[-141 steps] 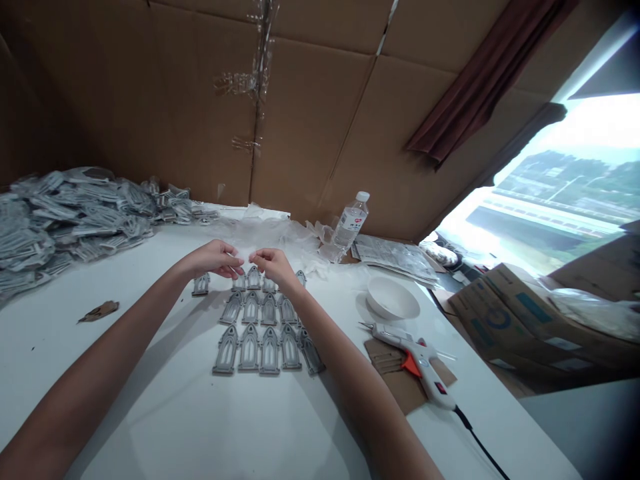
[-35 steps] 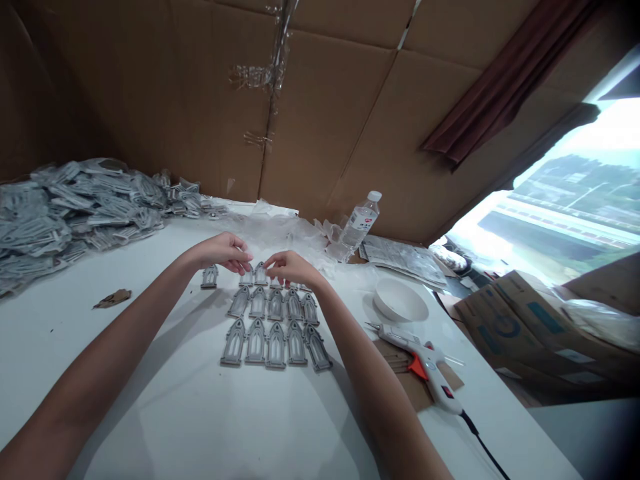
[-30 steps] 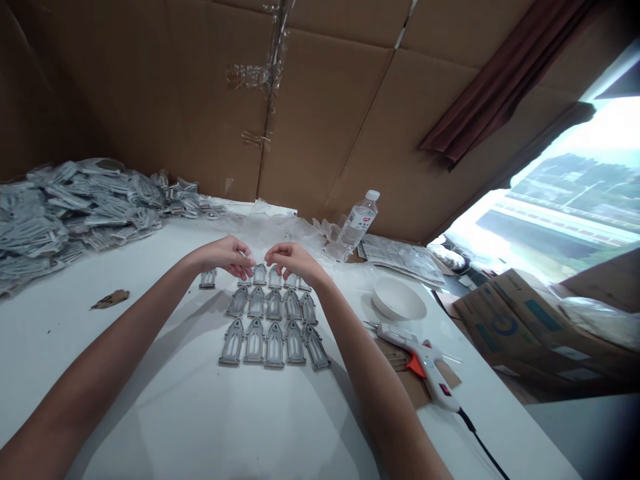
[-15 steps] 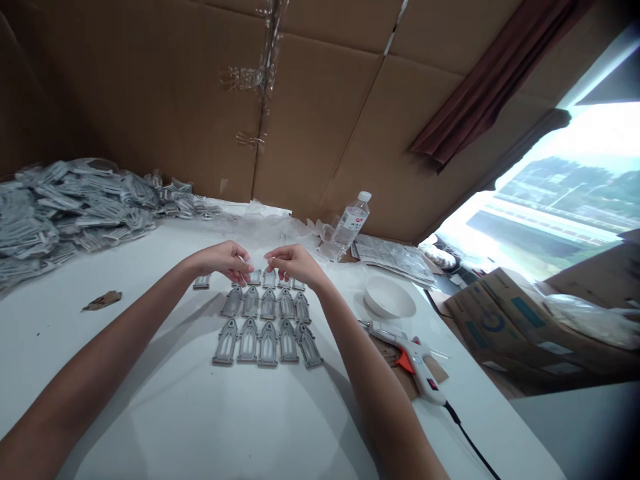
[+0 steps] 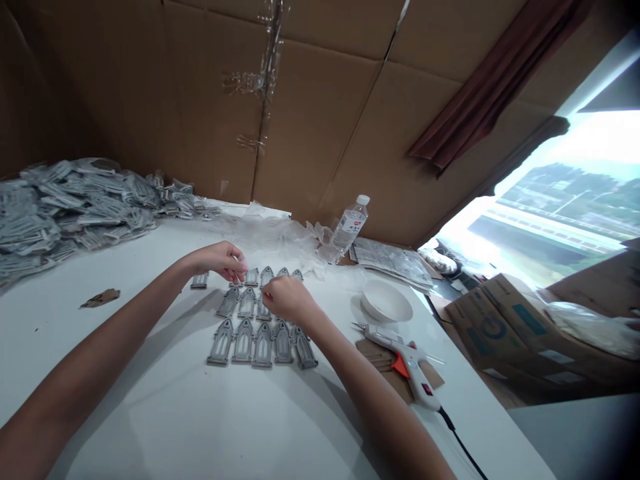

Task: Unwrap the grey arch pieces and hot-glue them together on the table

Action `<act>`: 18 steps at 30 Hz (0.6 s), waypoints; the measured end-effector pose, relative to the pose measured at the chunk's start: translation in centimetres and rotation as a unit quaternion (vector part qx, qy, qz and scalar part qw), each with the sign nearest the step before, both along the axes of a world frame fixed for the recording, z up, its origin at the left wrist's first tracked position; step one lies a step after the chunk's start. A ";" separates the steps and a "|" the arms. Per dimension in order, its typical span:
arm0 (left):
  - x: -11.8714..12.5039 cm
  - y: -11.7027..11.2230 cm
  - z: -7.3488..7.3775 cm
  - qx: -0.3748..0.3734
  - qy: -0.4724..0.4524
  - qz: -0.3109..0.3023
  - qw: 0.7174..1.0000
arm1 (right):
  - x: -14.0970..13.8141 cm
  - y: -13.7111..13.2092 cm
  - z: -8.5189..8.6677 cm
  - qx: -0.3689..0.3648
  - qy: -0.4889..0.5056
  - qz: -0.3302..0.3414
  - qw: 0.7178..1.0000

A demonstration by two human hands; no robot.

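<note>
Several small grey arched window-shaped pieces point(image 5: 243, 340) lie in rows on the white table point(image 5: 165, 413). At the back left of these rows is my left hand point(image 5: 226, 260), thumb and fingers pinched together. Whatever it may hold is too small to make out. My right hand point(image 5: 286, 298) is curled low over the middle row, hiding some of the pieces there. Its fingertips are by a middle-row piece point(image 5: 247, 303), and I cannot see what is in them. One more grey piece point(image 5: 199, 281) sits apart, under my left wrist.
A heap of bagged grey pieces point(image 5: 95, 200) fills the far left. On the right are a white bowl point(image 5: 386, 301), a glue gun point(image 5: 407, 363) on cardboard and a water bottle point(image 5: 349, 230). A brown scrap point(image 5: 101, 298) lies left. Cardboard boxes point(image 5: 520, 327) stand beyond the right edge.
My right hand has come down and nearer, from beside my left hand to over the middle row, its fingers now curled. My left hand has stayed nearly in place.
</note>
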State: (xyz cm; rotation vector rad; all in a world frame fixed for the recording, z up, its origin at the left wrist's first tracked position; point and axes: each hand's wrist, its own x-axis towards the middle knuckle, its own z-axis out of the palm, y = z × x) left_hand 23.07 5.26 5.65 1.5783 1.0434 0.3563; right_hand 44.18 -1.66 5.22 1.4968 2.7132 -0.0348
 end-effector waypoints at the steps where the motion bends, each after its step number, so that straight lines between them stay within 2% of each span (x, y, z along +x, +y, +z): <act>1: 0.0 0.0 0.0 0.002 0.000 -0.002 1.000 | -0.2 -0.1 0.0 0.000 -0.013 0.008 1.000; 6: -0.1 0.1 0.1 0.010 0.010 -0.009 1.000 | -0.5 -0.2 0.0 -0.008 -0.054 -0.013 0.998; 11: 0.2 -0.1 0.2 0.009 0.008 -0.007 1.000 | -0.3 -0.2 -0.8 -0.008 -0.070 -0.005 0.998; 18: 0.8 -0.6 0.3 0.002 0.001 -0.030 1.000 | 0.7 0.1 -1.1 -0.066 -0.018 0.033 0.997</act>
